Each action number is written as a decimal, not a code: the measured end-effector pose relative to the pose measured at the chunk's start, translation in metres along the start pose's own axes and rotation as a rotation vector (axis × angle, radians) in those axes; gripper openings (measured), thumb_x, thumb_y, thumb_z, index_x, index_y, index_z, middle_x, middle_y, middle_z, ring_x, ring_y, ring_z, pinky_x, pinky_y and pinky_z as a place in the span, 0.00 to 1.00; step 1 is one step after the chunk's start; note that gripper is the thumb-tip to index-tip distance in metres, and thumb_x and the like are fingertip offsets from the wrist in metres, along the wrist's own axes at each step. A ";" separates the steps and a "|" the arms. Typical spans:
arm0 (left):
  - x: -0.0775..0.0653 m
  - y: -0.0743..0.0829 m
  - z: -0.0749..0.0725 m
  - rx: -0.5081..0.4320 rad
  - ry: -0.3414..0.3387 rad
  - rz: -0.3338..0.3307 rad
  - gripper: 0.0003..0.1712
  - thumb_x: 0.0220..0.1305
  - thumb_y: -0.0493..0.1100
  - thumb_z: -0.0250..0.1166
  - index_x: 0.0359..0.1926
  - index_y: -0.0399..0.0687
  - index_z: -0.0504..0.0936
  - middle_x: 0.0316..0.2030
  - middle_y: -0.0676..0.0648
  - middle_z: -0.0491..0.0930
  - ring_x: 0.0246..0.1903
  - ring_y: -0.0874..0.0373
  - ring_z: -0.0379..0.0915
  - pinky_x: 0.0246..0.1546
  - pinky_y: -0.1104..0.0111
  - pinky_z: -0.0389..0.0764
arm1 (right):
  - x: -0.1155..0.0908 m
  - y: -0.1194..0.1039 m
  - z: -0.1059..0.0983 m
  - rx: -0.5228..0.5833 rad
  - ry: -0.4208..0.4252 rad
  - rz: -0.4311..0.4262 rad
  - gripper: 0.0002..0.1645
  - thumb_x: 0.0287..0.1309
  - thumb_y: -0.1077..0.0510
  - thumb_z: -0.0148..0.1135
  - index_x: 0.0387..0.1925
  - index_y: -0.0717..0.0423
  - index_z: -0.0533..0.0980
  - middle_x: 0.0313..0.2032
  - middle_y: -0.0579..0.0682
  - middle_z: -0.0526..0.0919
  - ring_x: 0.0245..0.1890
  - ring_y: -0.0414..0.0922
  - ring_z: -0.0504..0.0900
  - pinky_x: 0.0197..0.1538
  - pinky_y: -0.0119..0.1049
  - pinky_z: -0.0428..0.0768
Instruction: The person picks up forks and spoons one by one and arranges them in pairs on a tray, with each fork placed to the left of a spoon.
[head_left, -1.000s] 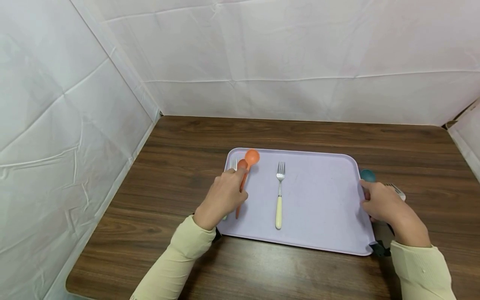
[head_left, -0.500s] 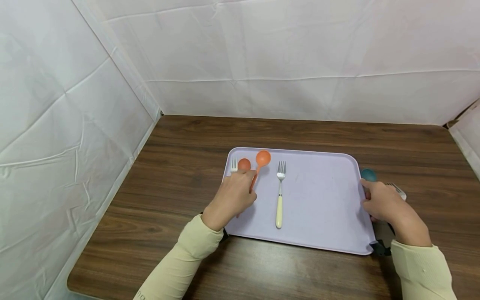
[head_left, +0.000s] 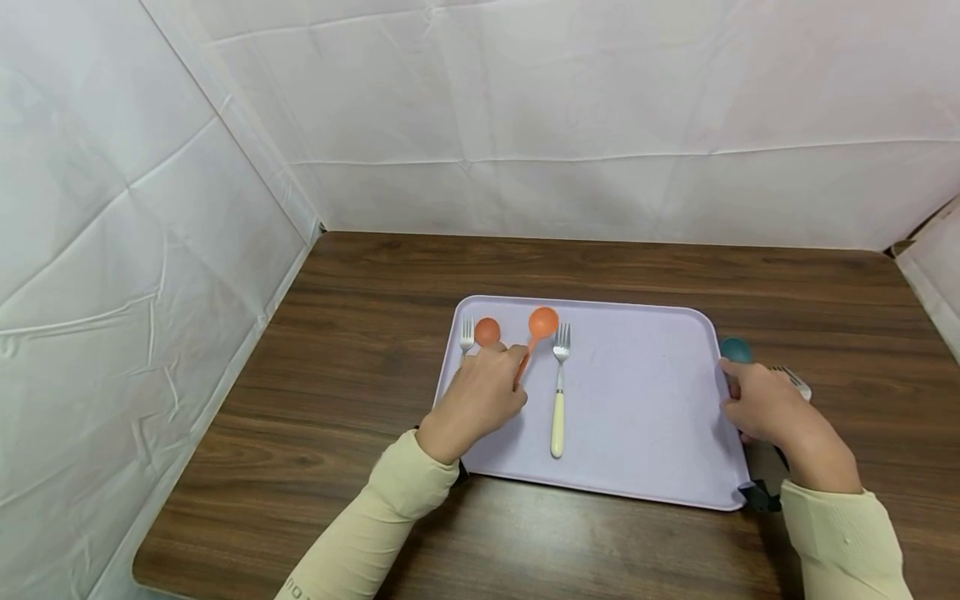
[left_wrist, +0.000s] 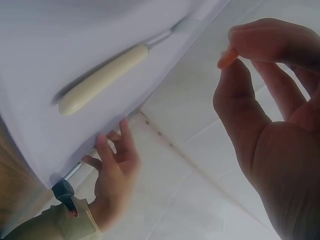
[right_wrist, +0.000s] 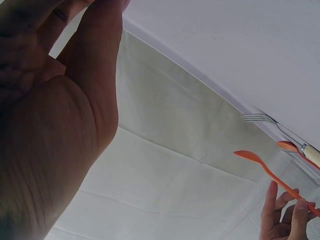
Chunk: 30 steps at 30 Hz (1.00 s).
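Observation:
My left hand [head_left: 480, 396] pinches an orange spoon [head_left: 543, 322] by its handle over the lilac tray [head_left: 637, 400]; the right wrist view shows the spoon [right_wrist: 257, 159] lifted, its bowl outward. Left of it on the tray lie a darker orange spoon [head_left: 487, 332] and a fork [head_left: 467, 333], both partly hidden by the hand. A cream-handled fork [head_left: 558, 421] lies upright in view just right of the held spoon. At the tray's right edge, my right hand [head_left: 768, 408] rests with its fingertips at the rim, fingers loosely bent.
Beyond the right hand, a teal spoon bowl [head_left: 736, 350] and a pale pronged utensil head [head_left: 797, 383] show on the brown wooden table [head_left: 360, 333]. White cloth walls [head_left: 585, 100] stand behind and to the left. A black wrist mount [head_left: 761, 497] sits by the tray's near right corner.
My left hand has moved right with the orange spoon, away from the darker spoon and toward the cream-handled fork. The right hand and the tray have stayed in place.

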<state>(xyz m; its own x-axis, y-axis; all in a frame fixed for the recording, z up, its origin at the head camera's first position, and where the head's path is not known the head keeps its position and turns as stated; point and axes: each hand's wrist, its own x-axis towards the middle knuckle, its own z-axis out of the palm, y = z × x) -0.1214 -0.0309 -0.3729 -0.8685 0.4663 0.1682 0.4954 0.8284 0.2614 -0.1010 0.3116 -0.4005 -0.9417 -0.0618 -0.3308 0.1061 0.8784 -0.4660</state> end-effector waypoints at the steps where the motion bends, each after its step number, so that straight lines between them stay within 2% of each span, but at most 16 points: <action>1: 0.000 0.001 0.000 -0.003 -0.003 0.002 0.15 0.42 0.32 0.62 0.37 0.43 0.79 0.20 0.51 0.66 0.20 0.56 0.66 0.19 0.64 0.69 | 0.000 0.000 0.000 0.000 0.000 0.003 0.38 0.52 0.68 0.54 0.62 0.79 0.52 0.27 0.59 0.70 0.16 0.42 0.75 0.21 0.37 0.76; 10: 0.006 0.009 0.006 0.002 -0.014 0.035 0.08 0.42 0.32 0.62 0.27 0.45 0.76 0.18 0.51 0.66 0.19 0.57 0.65 0.18 0.66 0.67 | 0.001 0.001 0.001 0.004 0.001 0.008 0.39 0.52 0.67 0.54 0.62 0.79 0.53 0.27 0.58 0.70 0.15 0.42 0.75 0.20 0.38 0.75; 17: 0.010 0.017 0.009 0.045 -0.045 0.052 0.07 0.43 0.33 0.63 0.24 0.48 0.76 0.17 0.52 0.65 0.19 0.59 0.64 0.17 0.67 0.65 | 0.001 0.000 0.001 0.003 0.009 0.003 0.38 0.52 0.67 0.54 0.62 0.79 0.53 0.26 0.58 0.69 0.14 0.42 0.75 0.20 0.38 0.75; 21: 0.013 0.021 0.014 0.044 -0.073 0.056 0.09 0.43 0.33 0.63 0.19 0.50 0.72 0.17 0.53 0.65 0.19 0.59 0.64 0.16 0.67 0.65 | 0.001 0.000 0.001 0.005 0.010 0.003 0.38 0.52 0.68 0.53 0.62 0.79 0.53 0.26 0.58 0.69 0.15 0.42 0.75 0.20 0.37 0.76; 25: 0.015 0.024 0.017 0.020 -0.102 0.055 0.10 0.44 0.33 0.63 0.18 0.50 0.71 0.17 0.52 0.66 0.18 0.60 0.64 0.16 0.68 0.65 | 0.000 -0.001 0.001 0.008 0.008 0.006 0.38 0.52 0.68 0.54 0.63 0.78 0.53 0.26 0.58 0.68 0.15 0.42 0.75 0.21 0.37 0.76; 30: 0.018 0.029 0.019 0.017 -0.105 0.068 0.12 0.45 0.32 0.62 0.15 0.49 0.69 0.15 0.52 0.65 0.18 0.60 0.63 0.15 0.68 0.65 | 0.000 -0.002 0.002 0.009 0.008 0.006 0.38 0.52 0.68 0.54 0.63 0.78 0.53 0.27 0.58 0.68 0.15 0.42 0.75 0.20 0.37 0.76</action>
<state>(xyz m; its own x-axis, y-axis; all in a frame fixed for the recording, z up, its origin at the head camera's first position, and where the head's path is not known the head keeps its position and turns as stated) -0.1226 0.0075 -0.3802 -0.8303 0.5509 0.0841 0.5538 0.7985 0.2360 -0.1004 0.3093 -0.4011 -0.9436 -0.0523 -0.3269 0.1147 0.8746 -0.4710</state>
